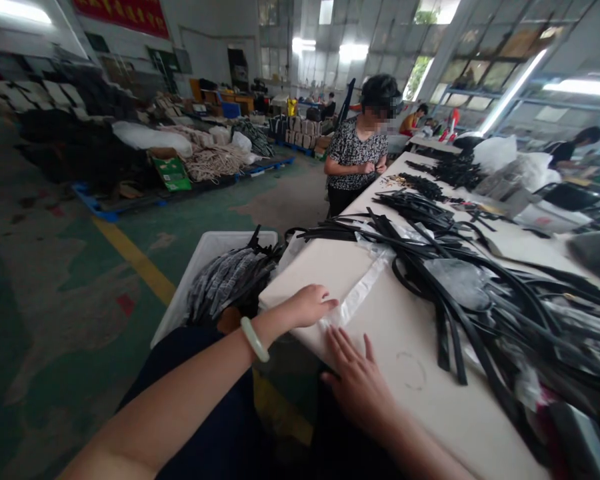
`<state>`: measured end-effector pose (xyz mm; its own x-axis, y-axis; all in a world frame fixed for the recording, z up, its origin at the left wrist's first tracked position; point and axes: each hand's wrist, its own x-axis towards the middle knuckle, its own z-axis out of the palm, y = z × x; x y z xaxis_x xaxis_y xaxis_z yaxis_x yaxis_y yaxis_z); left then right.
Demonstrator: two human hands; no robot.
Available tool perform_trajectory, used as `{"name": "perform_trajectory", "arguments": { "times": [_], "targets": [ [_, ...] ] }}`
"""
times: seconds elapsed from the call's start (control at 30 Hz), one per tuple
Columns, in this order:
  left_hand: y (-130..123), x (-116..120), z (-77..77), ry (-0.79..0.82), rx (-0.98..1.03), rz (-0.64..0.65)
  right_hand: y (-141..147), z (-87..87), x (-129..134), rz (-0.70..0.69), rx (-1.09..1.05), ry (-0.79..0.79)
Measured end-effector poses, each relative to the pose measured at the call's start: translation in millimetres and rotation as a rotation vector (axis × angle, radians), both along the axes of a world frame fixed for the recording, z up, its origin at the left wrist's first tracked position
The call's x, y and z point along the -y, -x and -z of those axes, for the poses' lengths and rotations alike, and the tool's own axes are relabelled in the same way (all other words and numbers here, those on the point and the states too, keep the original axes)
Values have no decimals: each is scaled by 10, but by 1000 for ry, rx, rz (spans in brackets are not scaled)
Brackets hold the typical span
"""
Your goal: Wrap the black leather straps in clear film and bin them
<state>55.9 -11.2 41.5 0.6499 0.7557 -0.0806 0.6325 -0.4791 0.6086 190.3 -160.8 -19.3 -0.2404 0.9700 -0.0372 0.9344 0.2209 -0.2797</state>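
Lengthwise, 1 plastic strip (pixel 359 291) slants away rightward, near end at left hand (pixel 311 307), half-curled, grip unclear, and right hand (pixel 356 373), fingers spread.

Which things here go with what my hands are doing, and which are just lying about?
Likely in use:
plastic strip at left hand and right hand
tabletop
probably black straps and white bin

Apparently lying about:
green carton
blue pallet
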Motion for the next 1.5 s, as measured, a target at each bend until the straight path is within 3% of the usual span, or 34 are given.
{"name": "perform_trajectory", "arguments": {
  "times": [0.1, 0.23, 0.43, 0.7, 0.83, 1.1, 1.23, 1.3, 1.33, 1.43, 1.47, 1.5],
  "targets": [
    [-252, 67, 340, -33, 34, -2, 278, -13, 313, -23, -106, 33],
    [-420, 54, 508, -118, 50, -42, 420, -57, 377, -96, -240, 27],
    [-666, -75, 589, -197, 6, -49, 487, 14, 450, -391, -492, 49],
    [-742, -142, 651, -175, 8, -109, 536, 213, 480, -545, -655, 255],
    [-737, -116, 657, -176, 22, -154, 528, 196, 495, -520, -676, 353],
    [-772, -158, 647, -53, 265, -135, 488, 104, 538, -470, -813, 583],
    [-777, -174, 570, 71, 384, -172, 392, -73, 575, -451, -849, 551],
    [-705, -168, 465, 148, 469, -163, 150, -190, 583, -293, -775, 417],
    [-645, -159, 398, 197, 523, -146, -41, -239, 580, -123, -726, 321],
    [-394, -100, 192, 368, 650, -63, -836, -303, 541, 585, -453, -53],
    [-299, -67, 133, 411, 662, -41, -1128, -294, 523, 752, -267, -181],
    [-206, -27, 84, 436, 657, -33, -1404, -275, 502, 827, -74, -271]
  ]
}}
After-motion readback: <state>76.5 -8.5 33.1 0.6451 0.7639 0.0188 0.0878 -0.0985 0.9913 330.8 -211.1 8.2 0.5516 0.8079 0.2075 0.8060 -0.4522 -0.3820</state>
